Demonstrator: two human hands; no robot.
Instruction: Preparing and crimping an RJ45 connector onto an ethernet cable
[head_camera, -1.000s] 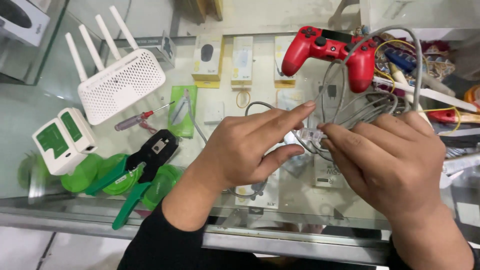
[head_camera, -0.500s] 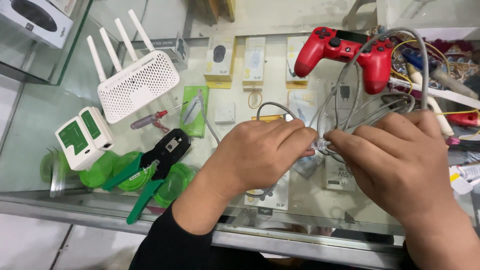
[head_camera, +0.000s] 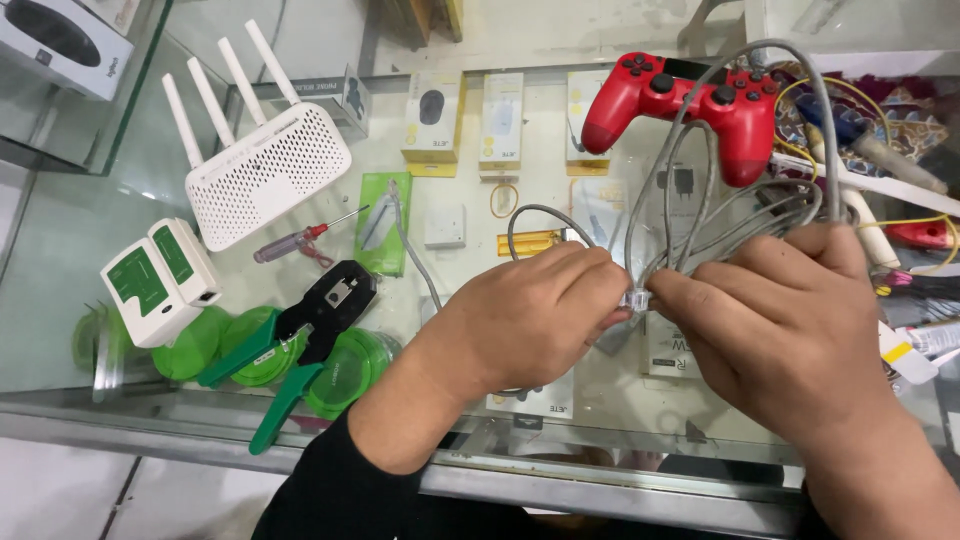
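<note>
1. Glass forms the top of the surface (head_camera: 90, 290); it is a display case, so boxed goods lying beneath the pane show through between the tools resting on top.
2. At 9 o'clock: a white and green cable tester (head_camera: 160, 280) lies flat, its two halves side by side. Just beside it, toward 8 o'clock, round green tubs (head_camera: 345, 370) sit under or at the glass; their contents cannot be read.
3. At 8 o'clock: a crimping tool (head_camera: 305, 335) with green handles lies across the tubs, handles pointing toward the person, within reach of the left hand.
4. At 10 o'clock: a white router (head_camera: 265, 170) rests with four antennas raised. A small screwdriver (head_camera: 300, 240) lies just below it.
5. At 12 o'clock: a row of yellow and white retail boxes (head_camera: 432, 120) is stored in the case; each shows a small device on its face.
6. Centre: the left hand (head_camera: 525, 325) and right hand (head_camera: 790, 345) meet fingertip to fingertip, both pinching a clear plug (head_camera: 636, 298) on the end of the grey cable (head_camera: 690, 190). The close grip steadies the small part.
7. At 1 o'clock: the cable's loops are gathered over the right hand, passing in front of a red game controller (head_camera: 690, 100).
8. At 3 o'clock: mixed wires and tools (head_camera: 900, 170) lie heaped; details unclear.
</note>
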